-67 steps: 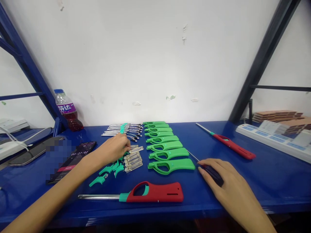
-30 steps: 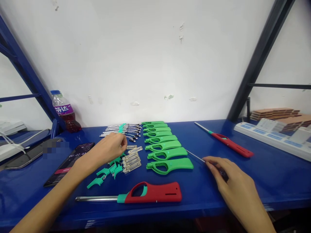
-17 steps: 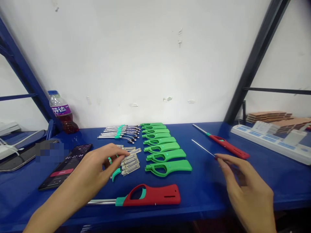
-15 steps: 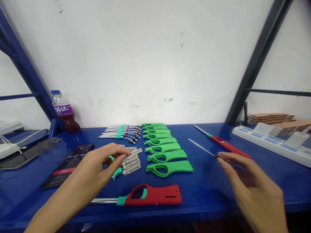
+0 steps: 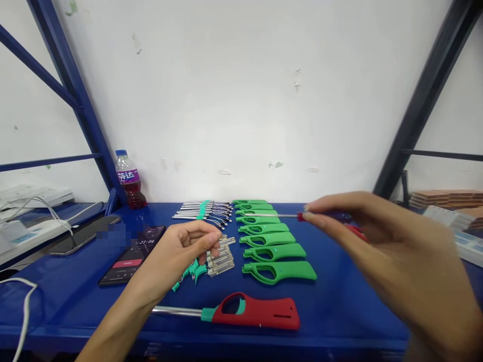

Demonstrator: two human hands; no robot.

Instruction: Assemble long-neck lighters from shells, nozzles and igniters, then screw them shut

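Note:
My right hand (image 5: 392, 251) is raised at the right, thumb and fingers pinched on a slim screwdriver (image 5: 279, 215). Its thin metal shaft points left over the green lighter shells, with red at its base; the handle is mostly hidden by the hand. My left hand (image 5: 196, 244) is closed, fingertips together, above the small clear fuel tubes (image 5: 221, 261); whether anything is between them I cannot tell. Teal trigger pieces (image 5: 195, 271) lie beneath it. Several green lighter shells (image 5: 281, 271) form a column. In front lies a red long-nosed lighter (image 5: 260, 311).
Metal lighter nozzles with wires (image 5: 202, 210) lie at the back. A phone showing a timer (image 5: 130, 259) and a drink bottle (image 5: 130, 181) are on the left. Another red lighter (image 5: 356, 232) is partly behind my right hand. Blue shelf posts (image 5: 81, 110) rise at the sides.
My right hand has lifted and moved left with the screwdriver, whose shaft now lies level over the green shells. My left hand stays near the clear tubes. The view has shifted slightly.

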